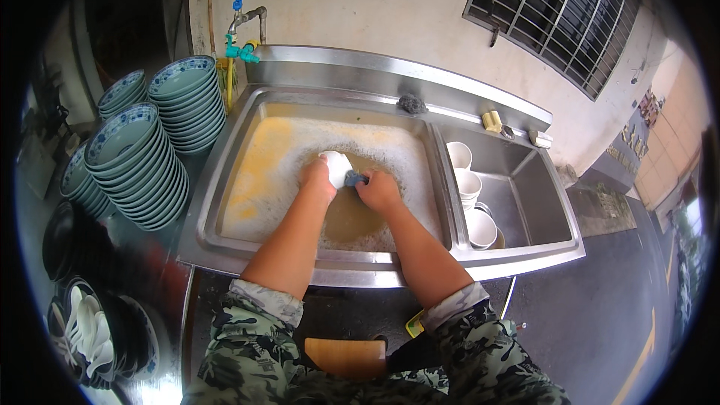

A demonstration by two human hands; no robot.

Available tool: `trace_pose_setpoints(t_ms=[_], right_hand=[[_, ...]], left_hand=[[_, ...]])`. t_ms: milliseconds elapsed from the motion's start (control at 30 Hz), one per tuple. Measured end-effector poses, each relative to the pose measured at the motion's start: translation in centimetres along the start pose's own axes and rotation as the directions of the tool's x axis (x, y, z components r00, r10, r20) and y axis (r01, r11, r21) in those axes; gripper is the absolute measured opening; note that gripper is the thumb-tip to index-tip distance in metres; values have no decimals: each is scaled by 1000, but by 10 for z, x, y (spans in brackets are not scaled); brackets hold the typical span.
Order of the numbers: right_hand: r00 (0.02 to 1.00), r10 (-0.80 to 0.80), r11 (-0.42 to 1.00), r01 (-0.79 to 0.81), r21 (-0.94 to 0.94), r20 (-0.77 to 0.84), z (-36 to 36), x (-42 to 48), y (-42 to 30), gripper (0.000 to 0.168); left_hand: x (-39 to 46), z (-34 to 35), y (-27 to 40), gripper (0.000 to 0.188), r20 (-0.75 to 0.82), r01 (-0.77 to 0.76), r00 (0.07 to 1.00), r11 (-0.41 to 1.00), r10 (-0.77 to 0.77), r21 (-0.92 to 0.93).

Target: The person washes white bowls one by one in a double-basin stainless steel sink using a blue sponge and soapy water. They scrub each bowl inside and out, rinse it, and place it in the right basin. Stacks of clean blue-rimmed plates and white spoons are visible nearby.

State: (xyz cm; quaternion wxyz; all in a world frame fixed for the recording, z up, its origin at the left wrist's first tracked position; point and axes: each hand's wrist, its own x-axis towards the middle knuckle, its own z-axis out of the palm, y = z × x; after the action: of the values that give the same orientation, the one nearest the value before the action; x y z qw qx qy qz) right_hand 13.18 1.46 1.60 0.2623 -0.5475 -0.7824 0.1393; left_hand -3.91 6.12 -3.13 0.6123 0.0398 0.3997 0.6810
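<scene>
My left hand [316,179] grips a white bowl [337,169] by its side, just above the soapy water [354,216]. In my right hand [381,190] is a blue scrubbing cloth or pad [355,178], which meets the bowl's right edge. Both hands are over the large basin of a stainless steel double sink [211,202]. Pale and yellowish foam floats around a murky patch of water beneath them. White bowls [469,184] stand stacked along the left side of the smaller basin [526,202], with another white bowl [480,228] tilted nearer to me.
Tall stacks of blue-rimmed bowls [138,174] stand on the metal table at left. White spoons [90,332] fill a dark bowl below them. A steel wool scrubber [412,104] and yellow sponge [491,121] lie along the back ledge. A tap [242,50] rises at the back left.
</scene>
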Motion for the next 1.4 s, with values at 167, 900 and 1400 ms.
trace_pose_setpoints(t_ms=[167, 900, 1400], right_hand=[[968, 42, 997, -24, -74, 249, -3, -9, 18, 25], [811, 557, 280, -384, 880, 177, -19, 21, 23, 58], [898, -75, 577, -316, 753, 434, 1, 7, 12, 32]], left_hand=[[-34, 19, -7, 27, 18, -172, 983, 875, 184, 453], [-53, 23, -8, 37, 481, 97, 863, 985, -154, 142], [-58, 22, -4, 44, 278, 169, 864, 763, -419, 623]])
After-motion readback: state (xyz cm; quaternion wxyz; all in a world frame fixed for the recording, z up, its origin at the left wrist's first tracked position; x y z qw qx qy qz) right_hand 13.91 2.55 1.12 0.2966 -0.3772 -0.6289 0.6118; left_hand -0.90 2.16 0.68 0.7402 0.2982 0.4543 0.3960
